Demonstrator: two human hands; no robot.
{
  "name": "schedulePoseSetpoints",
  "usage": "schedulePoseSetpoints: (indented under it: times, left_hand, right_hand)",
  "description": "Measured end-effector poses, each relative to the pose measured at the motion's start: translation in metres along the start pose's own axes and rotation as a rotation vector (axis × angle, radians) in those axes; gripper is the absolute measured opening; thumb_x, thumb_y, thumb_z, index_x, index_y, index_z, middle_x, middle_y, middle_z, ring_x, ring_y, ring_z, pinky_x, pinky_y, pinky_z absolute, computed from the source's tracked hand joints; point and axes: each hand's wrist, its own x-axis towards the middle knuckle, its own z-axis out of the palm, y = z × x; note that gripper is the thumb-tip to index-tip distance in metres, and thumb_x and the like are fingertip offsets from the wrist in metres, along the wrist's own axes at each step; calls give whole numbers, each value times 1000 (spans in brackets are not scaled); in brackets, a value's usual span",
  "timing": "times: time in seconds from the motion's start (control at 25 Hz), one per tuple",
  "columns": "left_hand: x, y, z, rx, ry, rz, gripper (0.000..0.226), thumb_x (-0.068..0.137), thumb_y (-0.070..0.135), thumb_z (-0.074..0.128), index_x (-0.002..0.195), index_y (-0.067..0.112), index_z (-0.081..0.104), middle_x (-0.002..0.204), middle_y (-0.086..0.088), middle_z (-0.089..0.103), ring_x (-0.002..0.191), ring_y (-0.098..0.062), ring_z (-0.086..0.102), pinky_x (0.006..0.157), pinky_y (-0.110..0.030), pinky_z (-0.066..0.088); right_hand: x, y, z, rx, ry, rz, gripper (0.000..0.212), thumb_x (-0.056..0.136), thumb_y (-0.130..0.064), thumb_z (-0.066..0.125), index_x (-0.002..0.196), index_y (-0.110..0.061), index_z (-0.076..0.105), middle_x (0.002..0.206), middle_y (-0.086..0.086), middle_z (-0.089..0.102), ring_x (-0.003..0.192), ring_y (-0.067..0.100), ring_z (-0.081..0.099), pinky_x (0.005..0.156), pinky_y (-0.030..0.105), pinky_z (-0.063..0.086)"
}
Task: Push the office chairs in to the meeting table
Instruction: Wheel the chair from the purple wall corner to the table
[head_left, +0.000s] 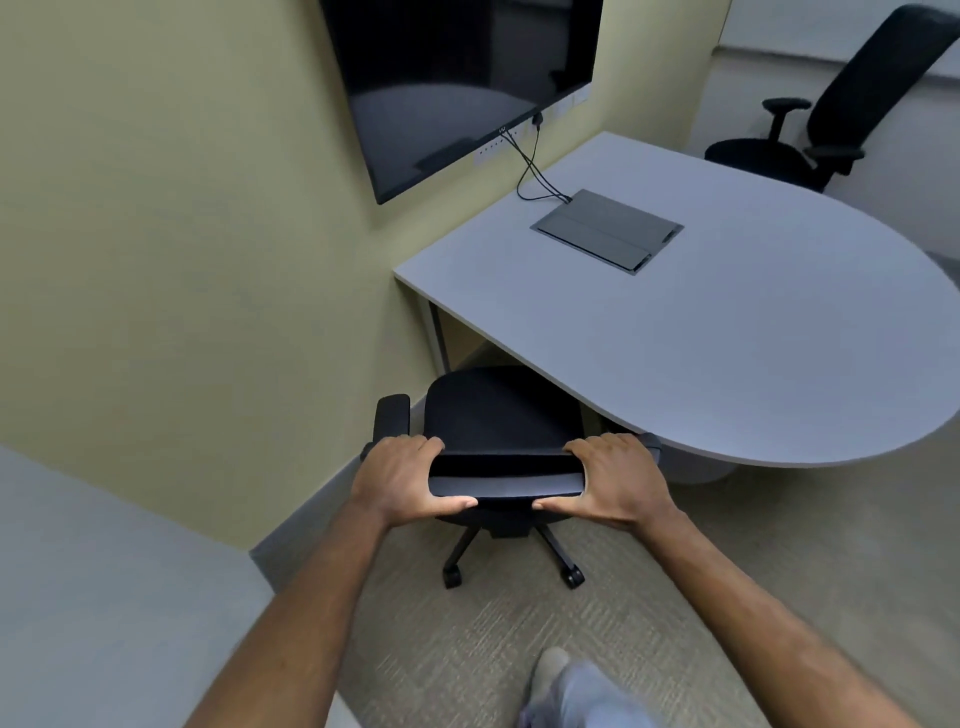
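As seen from above by a head-worn camera, a black office chair (498, 415) stands at the near edge of a grey meeting table (727, 332), facing the table, its seat front tucked just under the tabletop. Its backrest top edge runs left to right across the view. The left hand (402, 480) grips the left end of that backrest top, fingers curled over the front and thumb along the back; the right hand (615, 480) holds the right end the same way. Both forearms reach forward from the bottom of the frame. Two castors of the chair's base show on the beige carpet (467, 649) below the hands. One left armrest (390, 415) sits close to the pale green wall (182, 234). A second black office chair (831, 114) stands at the far side of the table, turned sideways, apart from its edge. A dark wall screen (457, 78) hangs above the table, with cables running down to a grey flap panel (608, 228) in the tabletop. No writing is legible anywhere.
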Motion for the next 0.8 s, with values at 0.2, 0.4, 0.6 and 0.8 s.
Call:
schedulePoseSetpoints:
  times: [0.2,0.4,0.6,0.8]
  left_hand:
    - [57,-53,1,-14,-50,37,89,66,103,42,110,28,62,94,9,65,86,-20,62,74,-37,43]
    - [111,-85,2,-22,-69,91,92,67,103,43,117,28,63,98,7,66,89,-21,62,74,-36,40]
    - [160,-114,4,-22,-95,139,97,66,103,40,122,26,62,104,7,68,95,-22,63,80,-39,45]
    - [205,-154,4,-23,-114,229,102,67,102,39,131,25,61,113,6,69,102,-21,64,87,-40,49]
  right_hand:
    - [52,-12,13,-15,16,80,106,64,-115,27,107,-29,73,95,-7,76,92,19,71,91,40,51]
    - [99,-7,16,-9,29,143,107,63,-115,25,107,-30,72,97,-8,76,95,19,71,91,38,50]
    - [136,-7,20,-15,32,199,110,64,-115,25,108,-26,74,97,-5,78,93,22,72,89,39,52]
    - [169,-25,23,-2,28,300,107,63,-115,27,105,-27,72,96,-5,76,93,22,71,91,40,50]
